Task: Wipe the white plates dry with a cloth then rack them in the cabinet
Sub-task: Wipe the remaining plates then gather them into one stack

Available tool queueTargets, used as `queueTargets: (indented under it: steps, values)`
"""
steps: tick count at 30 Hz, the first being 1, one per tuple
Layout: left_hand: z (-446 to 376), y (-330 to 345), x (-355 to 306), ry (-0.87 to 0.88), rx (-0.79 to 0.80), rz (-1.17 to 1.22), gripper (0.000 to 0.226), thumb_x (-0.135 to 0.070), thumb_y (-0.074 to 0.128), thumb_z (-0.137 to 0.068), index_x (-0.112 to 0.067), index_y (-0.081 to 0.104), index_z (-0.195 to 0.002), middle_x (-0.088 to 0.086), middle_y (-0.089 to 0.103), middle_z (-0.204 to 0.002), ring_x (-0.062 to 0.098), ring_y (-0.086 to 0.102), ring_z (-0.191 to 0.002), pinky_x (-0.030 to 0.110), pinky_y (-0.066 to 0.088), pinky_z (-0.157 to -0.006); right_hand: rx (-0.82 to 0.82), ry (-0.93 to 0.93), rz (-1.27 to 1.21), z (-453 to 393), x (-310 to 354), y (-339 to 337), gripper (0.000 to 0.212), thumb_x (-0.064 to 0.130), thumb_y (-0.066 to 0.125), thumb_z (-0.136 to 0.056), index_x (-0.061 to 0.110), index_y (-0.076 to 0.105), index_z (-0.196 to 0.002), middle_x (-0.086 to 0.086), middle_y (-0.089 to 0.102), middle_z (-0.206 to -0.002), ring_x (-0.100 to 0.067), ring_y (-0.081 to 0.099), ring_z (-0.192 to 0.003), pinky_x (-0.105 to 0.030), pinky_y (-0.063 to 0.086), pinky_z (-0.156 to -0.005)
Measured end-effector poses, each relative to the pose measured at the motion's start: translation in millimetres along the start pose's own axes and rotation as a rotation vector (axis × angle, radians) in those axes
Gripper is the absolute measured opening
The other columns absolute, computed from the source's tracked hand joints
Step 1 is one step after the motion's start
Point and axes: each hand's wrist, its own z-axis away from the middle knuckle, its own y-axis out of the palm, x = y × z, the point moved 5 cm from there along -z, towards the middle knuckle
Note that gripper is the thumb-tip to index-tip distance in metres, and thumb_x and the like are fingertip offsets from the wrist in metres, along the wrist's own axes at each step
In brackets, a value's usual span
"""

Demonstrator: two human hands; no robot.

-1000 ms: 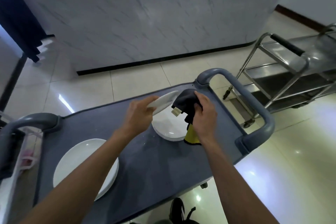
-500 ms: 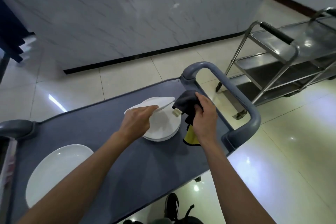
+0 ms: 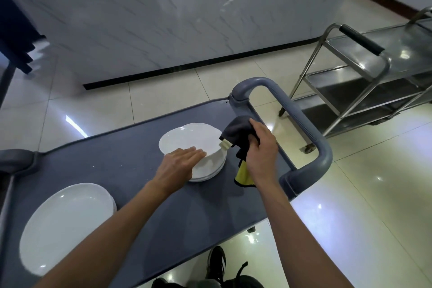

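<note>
A stack of white plates [image 3: 194,140] sits on the right half of the grey cart top [image 3: 131,154]. My left hand [image 3: 180,163] lies flat on the near edge of the top plate, fingers spread across it. My right hand [image 3: 261,152] is just right of the stack and grips a bunched dark grey cloth [image 3: 236,131] with a yellow underside hanging below the palm. A second stack of white plates [image 3: 65,224] rests at the cart's near left corner, away from both hands.
The cart's grey loop handle [image 3: 304,128] rises close behind my right hand. A steel trolley [image 3: 374,72] stands on the tiled floor to the right. A marble-faced counter [image 3: 175,18] runs across the back. My shoes [image 3: 216,262] show below the cart edge.
The plate that my left hand held tilted up has come down flat onto the right stack, and the hand now rests on it. My right hand still holds the cloth beside it.
</note>
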Motion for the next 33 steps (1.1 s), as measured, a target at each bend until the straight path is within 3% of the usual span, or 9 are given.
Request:
queueTargets:
  steps: [2, 6, 9, 13, 17, 20, 22, 27, 33]
  values:
    - [5.9, 6.7, -4.5, 0.022, 0.045, 0.010, 0.055, 0.014, 0.078, -0.061, -0.009, 0.075, -0.111, 0.007, 0.076, -0.111, 0.030, 0.074, -0.099, 0.038, 0.061, -0.070, 0.012, -0.007, -0.016, -0.3, -0.5, 2.3, 0.039, 0.009, 0.049, -0.104, 0.021, 0.057, -0.139, 0.003, 0.054, -0.138, -0.009, 0.047, -0.127, -0.020, 0.038, -0.109]
    - [17.8, 24.1, -7.4, 0.014, 0.162, -0.007, 0.064, 0.009, 0.084, -0.054, -0.012, 0.075, -0.114, 0.006, 0.073, -0.117, 0.029, 0.072, -0.104, 0.039, 0.061, -0.076, 0.049, -0.005, -0.009, 2.2, -2.1, 7.6, 0.038, 0.010, 0.049, -0.104, 0.020, 0.057, -0.140, 0.001, 0.053, -0.140, -0.012, 0.046, -0.129, -0.026, 0.039, -0.111]
    - [24.0, 32.6, -6.7, -0.017, 0.194, 0.019, 0.059, 0.007, 0.081, -0.062, -0.015, 0.073, -0.116, 0.004, 0.072, -0.121, 0.029, 0.070, -0.109, 0.039, 0.061, -0.079, 0.069, -0.016, 0.012, 4.5, -4.2, 12.2, 0.038, 0.011, 0.049, -0.104, 0.020, 0.057, -0.140, 0.001, 0.053, -0.139, -0.011, 0.047, -0.128, -0.022, 0.040, -0.110]
    - [28.1, 37.4, -8.2, -0.037, 0.198, 0.017, 0.052, 0.001, 0.079, -0.072, -0.019, 0.072, -0.119, 0.001, 0.071, -0.124, 0.027, 0.068, -0.114, 0.039, 0.060, -0.083, 0.093, -0.002, 0.021, 8.3, -8.3, 18.1, 0.039, 0.010, 0.049, -0.104, 0.022, 0.056, -0.141, 0.002, 0.053, -0.138, -0.006, 0.045, -0.125, -0.002, 0.030, -0.100]
    - [27.1, 38.0, -11.5, -0.059, 0.161, 0.040, 0.049, 0.000, 0.079, -0.073, -0.019, 0.073, -0.118, 0.000, 0.071, -0.123, 0.026, 0.068, -0.113, 0.038, 0.060, -0.082, 0.123, 0.005, 0.019, 12.7, -11.9, 22.9, 0.039, 0.011, 0.049, -0.105, 0.022, 0.056, -0.142, 0.003, 0.052, -0.140, -0.009, 0.045, -0.128, -0.014, 0.032, -0.106]
    - [27.3, 39.2, -13.2, -0.054, 0.139, 0.031, 0.043, -0.004, 0.077, -0.077, -0.020, 0.073, -0.117, -0.001, 0.071, -0.122, 0.025, 0.068, -0.112, 0.037, 0.059, -0.081, 0.137, 0.010, 0.021, 15.8, -14.7, 25.8, 0.039, 0.011, 0.049, -0.105, 0.022, 0.056, -0.142, 0.003, 0.052, -0.140, -0.010, 0.045, -0.129, -0.011, 0.032, -0.105]
    - [30.1, 43.0, -12.4, -0.054, 0.125, 0.026, 0.034, -0.011, 0.067, -0.085, -0.021, 0.072, -0.116, -0.002, 0.071, -0.122, 0.025, 0.067, -0.114, 0.036, 0.058, -0.082, 0.138, 0.010, 0.022, 17.4, -16.9, 27.6, 0.039, 0.010, 0.049, -0.104, 0.021, 0.057, -0.142, 0.003, 0.052, -0.140, -0.010, 0.045, -0.128, -0.009, 0.031, -0.103]
    - [42.0, 56.3, -10.8, -0.051, 0.144, 0.028, 0.032, -0.028, 0.048, -0.096, -0.022, 0.071, -0.118, -0.003, 0.068, -0.126, 0.026, 0.063, -0.120, 0.037, 0.056, -0.088, 0.147, 0.000, 0.024, 20.0, -22.8, 31.2, 0.039, 0.010, 0.051, -0.104, 0.020, 0.058, -0.141, 0.002, 0.055, -0.138, -0.012, 0.048, -0.127, -0.025, 0.040, -0.110]
    - [40.8, 57.4, -11.8, -0.076, 0.158, 0.034, 0.028, -0.022, 0.055, -0.093, -0.021, 0.068, -0.117, -0.003, 0.066, -0.126, 0.025, 0.058, -0.124, 0.036, 0.054, -0.090, 0.177, 0.003, 0.019, 24.8, -25.4, 37.9, 0.039, 0.010, 0.050, -0.104, 0.020, 0.057, -0.141, 0.002, 0.055, -0.137, -0.012, 0.048, -0.126, -0.020, 0.038, -0.108]
